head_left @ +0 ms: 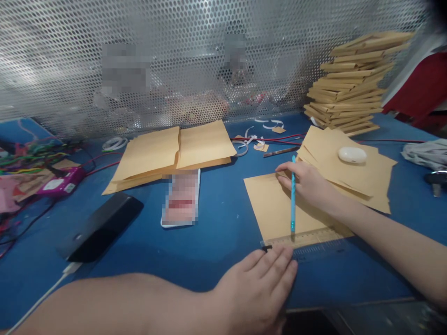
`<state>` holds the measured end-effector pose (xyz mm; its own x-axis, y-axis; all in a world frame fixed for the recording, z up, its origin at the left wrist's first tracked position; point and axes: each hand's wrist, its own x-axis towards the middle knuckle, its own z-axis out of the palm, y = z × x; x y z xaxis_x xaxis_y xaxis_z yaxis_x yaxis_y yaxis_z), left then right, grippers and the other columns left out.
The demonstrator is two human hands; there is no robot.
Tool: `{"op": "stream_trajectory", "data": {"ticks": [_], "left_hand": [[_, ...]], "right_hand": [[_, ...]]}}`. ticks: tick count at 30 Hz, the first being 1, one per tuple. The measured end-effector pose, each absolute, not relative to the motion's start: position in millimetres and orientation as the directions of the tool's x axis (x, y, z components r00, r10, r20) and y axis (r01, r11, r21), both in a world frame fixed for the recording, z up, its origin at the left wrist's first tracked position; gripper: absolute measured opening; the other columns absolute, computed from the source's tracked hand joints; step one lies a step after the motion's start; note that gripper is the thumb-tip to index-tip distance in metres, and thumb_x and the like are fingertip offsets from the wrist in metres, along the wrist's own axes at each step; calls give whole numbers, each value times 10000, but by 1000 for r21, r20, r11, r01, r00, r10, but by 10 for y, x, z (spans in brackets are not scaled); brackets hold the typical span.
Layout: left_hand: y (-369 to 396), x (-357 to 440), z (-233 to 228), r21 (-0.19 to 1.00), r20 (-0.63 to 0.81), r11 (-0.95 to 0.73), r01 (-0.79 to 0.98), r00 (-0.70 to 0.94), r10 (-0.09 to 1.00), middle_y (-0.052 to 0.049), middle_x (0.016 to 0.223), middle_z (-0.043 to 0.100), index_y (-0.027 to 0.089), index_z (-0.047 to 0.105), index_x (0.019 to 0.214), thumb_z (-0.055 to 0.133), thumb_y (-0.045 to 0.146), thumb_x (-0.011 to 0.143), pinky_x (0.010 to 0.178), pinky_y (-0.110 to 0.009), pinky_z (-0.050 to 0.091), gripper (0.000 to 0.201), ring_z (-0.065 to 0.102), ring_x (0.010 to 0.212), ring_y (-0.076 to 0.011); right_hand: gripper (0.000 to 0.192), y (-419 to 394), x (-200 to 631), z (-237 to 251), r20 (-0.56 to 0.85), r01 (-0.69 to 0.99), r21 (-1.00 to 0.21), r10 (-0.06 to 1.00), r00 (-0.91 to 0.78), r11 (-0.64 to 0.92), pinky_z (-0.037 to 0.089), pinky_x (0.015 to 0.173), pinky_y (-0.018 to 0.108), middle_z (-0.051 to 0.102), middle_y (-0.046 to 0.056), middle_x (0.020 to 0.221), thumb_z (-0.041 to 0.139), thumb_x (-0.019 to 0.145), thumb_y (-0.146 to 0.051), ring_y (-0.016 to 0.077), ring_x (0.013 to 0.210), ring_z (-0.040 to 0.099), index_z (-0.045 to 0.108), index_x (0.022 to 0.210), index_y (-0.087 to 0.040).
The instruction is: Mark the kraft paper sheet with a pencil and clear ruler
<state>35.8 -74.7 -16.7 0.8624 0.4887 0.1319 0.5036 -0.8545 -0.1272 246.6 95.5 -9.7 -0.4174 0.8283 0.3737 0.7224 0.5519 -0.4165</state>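
My left hand (260,281) lies flat with its fingers stretched out over the left end of a clear ruler (314,238). The ruler runs along the near edge of a sheet of tan paper (267,200) on the blue table. In my right hand (309,186) is a light-blue pen (293,200), held between the fingers, its lower end close to the ruler. The right fingertips touch the paper near its far edge. Under the left palm, part of the ruler is hidden.
More tan sheets (349,179) lie right, topped by a white oval case (352,155). Behind them rises a stack of folded tan paper pieces (352,88). Left are a phone (181,200), a tan paper pile (153,151) and a black power bank (106,225) with a white cable (42,298).
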Motion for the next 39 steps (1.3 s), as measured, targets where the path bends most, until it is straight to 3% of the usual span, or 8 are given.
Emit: {"op": "stream_trajectory", "data": {"ticks": [11,15,19,23,25,31,34,39], "left_hand": [[-756,360,-121,-95,117,-856,508,860,497,-149,1482,329,42,371,1397,325,364,959,1031,-330,293,545,341,1344,-245],[-756,359,-112,-73,112,-858,508,859,499,-151,1480,334,38,364,1400,330,359,958,1030,-329,296,548,346,1340,-251],[-750,359,-113,-52,96,-863,502,863,496,-164,1489,309,31,342,1410,344,360,953,1029,-333,296,563,328,1349,-262],[-744,361,-108,-32,101,-861,508,858,503,-173,1490,301,22,346,1405,337,330,959,1040,-337,280,543,306,1360,-269],[-742,361,-113,-24,112,-862,507,858,502,-169,1485,315,23,356,1400,339,323,956,1043,-335,275,536,308,1359,-267],[-749,367,-144,-30,151,-864,503,856,494,-163,1451,383,24,392,1378,361,325,946,1034,-350,293,528,345,1336,-277],[-753,372,-147,-31,163,-864,502,855,492,-169,1449,383,23,402,1371,358,309,948,1041,-354,289,513,321,1350,-281],[-748,370,-145,-4,134,-868,497,860,492,-183,1466,347,19,378,1385,354,322,953,1058,-353,275,527,244,1386,-281]], "right_hand": [[167,949,2521,-67,449,706,-420,807,-384,570,463,810,455,680,87,928,544,856,-335,286,918,593,642,944,-231],[183,865,2530,35,462,708,-400,795,-393,582,455,822,451,671,77,869,552,861,-389,293,967,588,633,795,-239],[271,609,2475,209,346,720,-521,885,-312,458,455,707,419,674,58,814,525,872,-480,266,806,608,625,759,-256],[426,307,2354,243,49,500,-834,935,-350,231,466,679,355,698,54,752,396,909,-559,229,766,635,650,817,-230],[436,192,2288,214,-83,395,-914,909,-408,94,464,635,330,675,43,682,363,920,-550,204,690,618,642,904,-216],[222,36,2157,166,-215,297,-952,853,-476,-75,405,521,253,561,-5,633,451,894,-326,137,596,521,611,802,-203],[249,18,2144,137,-236,297,-950,845,-480,-96,337,459,235,507,-19,565,480,877,-313,114,533,466,589,695,-185],[344,-6,2138,108,-174,310,-950,864,-472,-21,343,464,238,478,-33,532,509,881,-370,108,526,462,543,590,-191]]}}
